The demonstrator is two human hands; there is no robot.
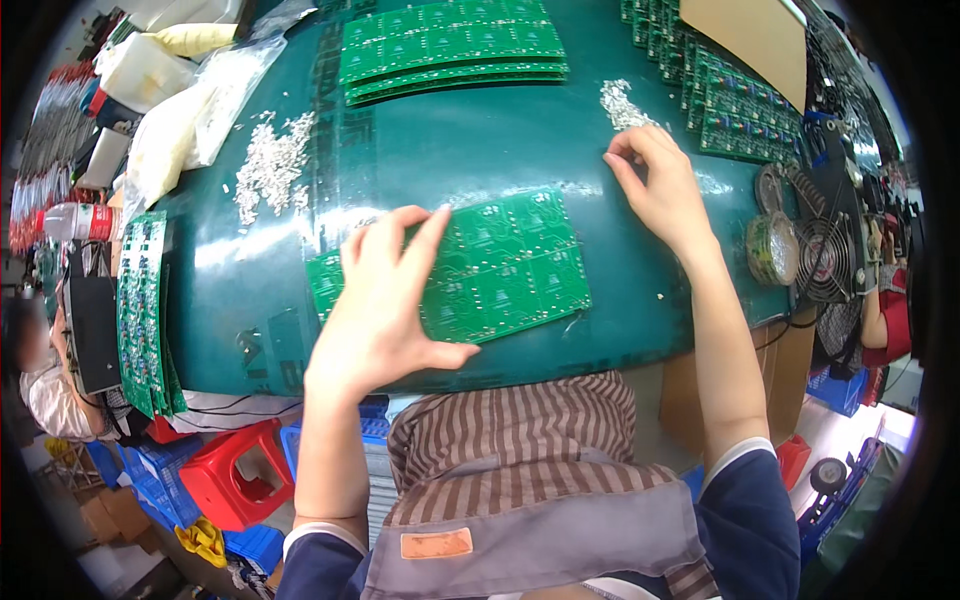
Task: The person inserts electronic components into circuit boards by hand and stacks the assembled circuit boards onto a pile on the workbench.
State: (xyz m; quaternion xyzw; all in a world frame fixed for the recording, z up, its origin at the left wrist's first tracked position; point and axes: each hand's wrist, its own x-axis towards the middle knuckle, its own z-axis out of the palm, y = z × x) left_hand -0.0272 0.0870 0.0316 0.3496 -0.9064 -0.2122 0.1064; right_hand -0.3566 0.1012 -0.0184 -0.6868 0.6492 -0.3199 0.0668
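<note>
A green panel of printed circuit boards lies slightly slanted on the table in front of me. My left hand rests over its left part with the fingers spread. Its index fingertip is near the panel's far edge and its thumb is by the near edge. My right hand is off to the right of the panel, thumb and index fingertips close together in a pinch. Anything between them is too small to make out. Just beyond it is a small heap of tiny whitish parts.
A larger heap of whitish parts lies at left, by plastic bags. Stacked green panels stand at the back; populated boards stand at the far right and left edge. Tape rolls and a fan are at right.
</note>
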